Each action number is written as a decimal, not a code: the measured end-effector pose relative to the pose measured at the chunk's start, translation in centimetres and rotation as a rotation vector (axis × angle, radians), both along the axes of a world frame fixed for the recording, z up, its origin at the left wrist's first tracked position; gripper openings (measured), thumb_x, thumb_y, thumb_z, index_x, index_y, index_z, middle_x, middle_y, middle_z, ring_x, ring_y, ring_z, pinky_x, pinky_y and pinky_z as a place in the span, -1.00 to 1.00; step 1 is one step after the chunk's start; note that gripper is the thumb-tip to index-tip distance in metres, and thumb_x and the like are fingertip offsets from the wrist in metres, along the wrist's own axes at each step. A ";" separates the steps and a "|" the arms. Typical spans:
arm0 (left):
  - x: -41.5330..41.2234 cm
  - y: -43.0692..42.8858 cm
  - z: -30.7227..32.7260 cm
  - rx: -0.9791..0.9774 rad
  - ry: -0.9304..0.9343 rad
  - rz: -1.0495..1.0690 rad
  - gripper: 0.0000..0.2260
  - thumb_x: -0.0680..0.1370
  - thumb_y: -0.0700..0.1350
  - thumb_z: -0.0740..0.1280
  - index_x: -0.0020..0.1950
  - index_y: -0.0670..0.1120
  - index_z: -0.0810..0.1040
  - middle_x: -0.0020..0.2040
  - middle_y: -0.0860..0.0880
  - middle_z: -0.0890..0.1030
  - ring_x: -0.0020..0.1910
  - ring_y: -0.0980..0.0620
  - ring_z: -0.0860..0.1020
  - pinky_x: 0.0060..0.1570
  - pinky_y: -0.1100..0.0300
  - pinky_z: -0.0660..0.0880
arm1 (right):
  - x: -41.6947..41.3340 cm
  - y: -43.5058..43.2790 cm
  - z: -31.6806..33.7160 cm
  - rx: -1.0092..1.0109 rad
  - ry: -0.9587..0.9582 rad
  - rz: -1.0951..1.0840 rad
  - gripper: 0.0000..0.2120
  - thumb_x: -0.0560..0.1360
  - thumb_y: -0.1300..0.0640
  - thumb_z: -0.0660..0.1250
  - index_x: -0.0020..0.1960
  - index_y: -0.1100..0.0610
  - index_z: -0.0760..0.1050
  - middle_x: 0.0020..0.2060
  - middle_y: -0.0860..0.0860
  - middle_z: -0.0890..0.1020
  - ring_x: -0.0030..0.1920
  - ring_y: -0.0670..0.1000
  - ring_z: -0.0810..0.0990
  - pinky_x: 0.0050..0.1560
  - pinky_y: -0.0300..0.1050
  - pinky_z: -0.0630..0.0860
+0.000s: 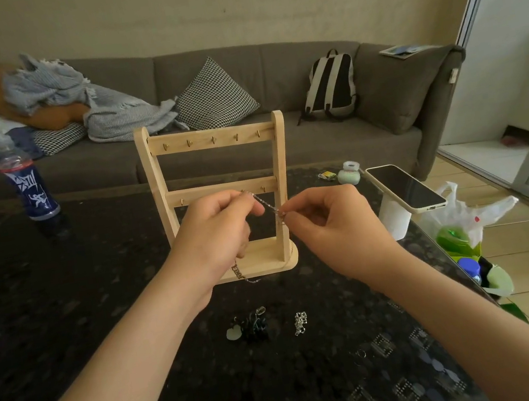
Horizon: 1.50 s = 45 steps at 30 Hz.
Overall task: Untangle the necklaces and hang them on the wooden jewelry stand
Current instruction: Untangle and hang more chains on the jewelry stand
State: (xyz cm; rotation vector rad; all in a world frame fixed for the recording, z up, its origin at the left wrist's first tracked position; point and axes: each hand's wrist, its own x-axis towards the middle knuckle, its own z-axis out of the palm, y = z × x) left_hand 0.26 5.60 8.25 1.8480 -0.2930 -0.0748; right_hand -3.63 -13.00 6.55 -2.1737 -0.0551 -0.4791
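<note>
A wooden jewelry stand (212,139) with two rails of small brass hooks stands on the dark table; no necklace hangs on it. In front of its lower rail, my left hand (217,239) and my right hand (333,227) each pinch one thin silver necklace (267,205), stretched taut between them. The chain's remainder, with a lettered pendant, dangles below my left hand by the stand's base. Nearer me on the table lie a dark tangled necklace (253,326) with a pale pendant and a small silver chain pile (300,322).
A blue bottle (29,189) stands at the table's back left. A phone (404,186) lies on a white cup at the right edge, near a small green jar (349,173). Plastic bags (462,231) sit on the floor to the right. A grey sofa runs behind.
</note>
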 end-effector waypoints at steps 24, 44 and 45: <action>0.2 0.0 -0.1 -0.093 0.078 -0.128 -0.75 0.69 -0.23 0.29 0.06 -0.06 0.77 -0.21 -0.13 0.66 -0.31 0.02 0.52 -0.20 0.12 0.52 | -0.4 -0.1 0.3 0.080 0.042 0.145 -0.89 0.65 0.06 0.43 0.02 0.02 0.73 -0.26 0.01 0.72 -0.35 -0.17 0.54 -0.30 -0.35 0.47; 0.6 0.8 -0.3 0.210 -0.347 -0.107 -0.92 0.59 -0.08 0.47 -0.06 0.09 0.74 -0.13 0.17 0.70 -0.03 0.19 0.65 0.06 0.10 0.64 | -0.4 -0.2 0.2 -0.156 -0.017 0.108 -0.91 0.65 0.13 0.42 0.08 -0.01 0.69 -0.29 -0.19 0.64 -0.30 -0.24 0.58 -0.25 -0.42 0.45; 0.6 0.8 -0.3 0.198 -0.338 -0.104 -0.91 0.59 -0.09 0.47 -0.07 0.09 0.74 -0.13 0.16 0.70 -0.03 0.19 0.65 0.07 0.10 0.64 | -0.4 -0.2 0.3 -0.147 -0.036 0.107 -0.90 0.65 0.15 0.43 0.09 0.00 0.70 -0.30 -0.20 0.64 -0.31 -0.24 0.59 -0.26 -0.42 0.45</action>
